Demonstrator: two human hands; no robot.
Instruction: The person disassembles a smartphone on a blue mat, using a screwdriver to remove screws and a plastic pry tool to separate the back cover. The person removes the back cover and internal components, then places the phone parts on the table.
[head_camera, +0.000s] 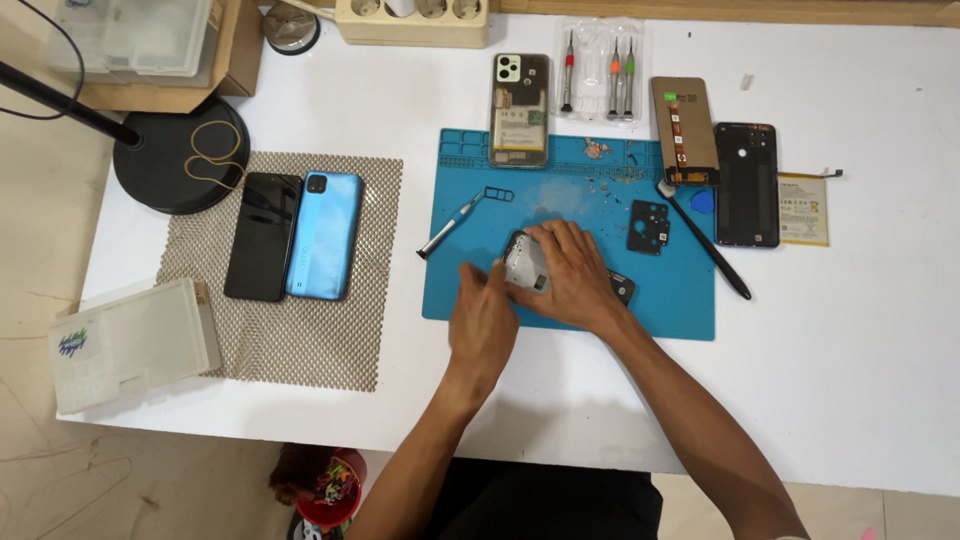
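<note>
On the blue repair mat, near its front edge, I am pressing my right hand flat over a dark opened phone body with a pale inner panel showing. Fingers are spread on top, pinning it, not wrapped around it. My left hand is coming in at the phone's left edge, fingertips touching or nearly touching it; I cannot tell whether it is pinching anything.

Risks as I am judging them: loose screws and debris are sitting at the far side of the mat, so a sweep of either forearm could scatter them. A small black bracket is lying just right of my right hand, and a black spudger is angling past it; a sudden slip could knock both. A silver screwdriver is lying half off the mat's left edge, near my left hand, and could roll. Pressing too hard on the open body could bend the pale panel. Two phones on the mesh pad far left are well apart, out of danger.
</note>
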